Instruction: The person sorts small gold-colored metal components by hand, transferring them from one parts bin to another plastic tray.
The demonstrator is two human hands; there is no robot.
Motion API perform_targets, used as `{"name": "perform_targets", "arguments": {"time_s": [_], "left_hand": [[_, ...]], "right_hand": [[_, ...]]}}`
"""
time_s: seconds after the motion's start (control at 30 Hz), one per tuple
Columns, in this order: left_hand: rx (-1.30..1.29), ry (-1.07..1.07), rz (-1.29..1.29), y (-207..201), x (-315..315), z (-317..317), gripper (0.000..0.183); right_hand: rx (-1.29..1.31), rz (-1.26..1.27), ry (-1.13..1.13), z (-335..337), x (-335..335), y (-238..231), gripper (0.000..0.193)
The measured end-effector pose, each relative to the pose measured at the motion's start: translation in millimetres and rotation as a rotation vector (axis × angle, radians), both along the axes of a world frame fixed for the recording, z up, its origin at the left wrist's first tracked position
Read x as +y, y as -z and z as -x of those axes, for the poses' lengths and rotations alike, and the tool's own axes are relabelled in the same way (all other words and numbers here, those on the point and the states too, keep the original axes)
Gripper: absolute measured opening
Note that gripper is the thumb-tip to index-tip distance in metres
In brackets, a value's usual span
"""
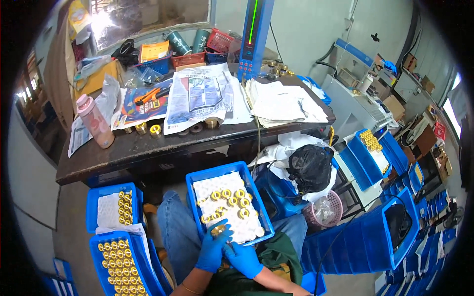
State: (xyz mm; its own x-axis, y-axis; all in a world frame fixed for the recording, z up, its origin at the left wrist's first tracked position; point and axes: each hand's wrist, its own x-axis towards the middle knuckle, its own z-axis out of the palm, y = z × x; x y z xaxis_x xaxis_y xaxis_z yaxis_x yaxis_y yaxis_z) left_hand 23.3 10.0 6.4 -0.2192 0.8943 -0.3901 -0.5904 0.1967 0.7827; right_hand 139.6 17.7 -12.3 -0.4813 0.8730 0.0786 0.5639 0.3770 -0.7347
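A dark desk (140, 148) is seen behind a blue tray (215, 169) on the lap (173, 217). By the blue-gloved left hand (212, 250), 1 gold ring (218, 230) is held in bent fingers over the tray's near edge. The right hand (244, 259) is placed close beside; whether its fingers are wide or narrow cannot be told. Other gold rings (232, 201) are spread inside the tray.

Workroom with pale walls (311, 29), a window (163, 14) beyond a worn dark bench (94, 160), white glare (102, 22) at its left side, greyish floor (355, 283), another bright window (451, 108) far right
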Motion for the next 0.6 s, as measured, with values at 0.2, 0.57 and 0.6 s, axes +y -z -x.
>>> {"name": "perform_targets", "arguments": {"time_s": [0.2,0.57,0.6], "left_hand": [[-0.065,0.093,-0.108,-22.7,-2.2,6.1,0.053],[0.098,-0.042,-0.009,4.7,-24.3,21.4,0.063],[0.206,-0.055,0.005,19.8,-30.4,34.2,0.059]], "right_hand": [[0.267,0.371,0.097,2.4,0.1,-4.8,0.034],[0.123,0.409,-0.075,14.1,-16.8,15.6,0.032],[0.141,0.293,-0.166,17.1,-15.8,14.3,0.032]]}}
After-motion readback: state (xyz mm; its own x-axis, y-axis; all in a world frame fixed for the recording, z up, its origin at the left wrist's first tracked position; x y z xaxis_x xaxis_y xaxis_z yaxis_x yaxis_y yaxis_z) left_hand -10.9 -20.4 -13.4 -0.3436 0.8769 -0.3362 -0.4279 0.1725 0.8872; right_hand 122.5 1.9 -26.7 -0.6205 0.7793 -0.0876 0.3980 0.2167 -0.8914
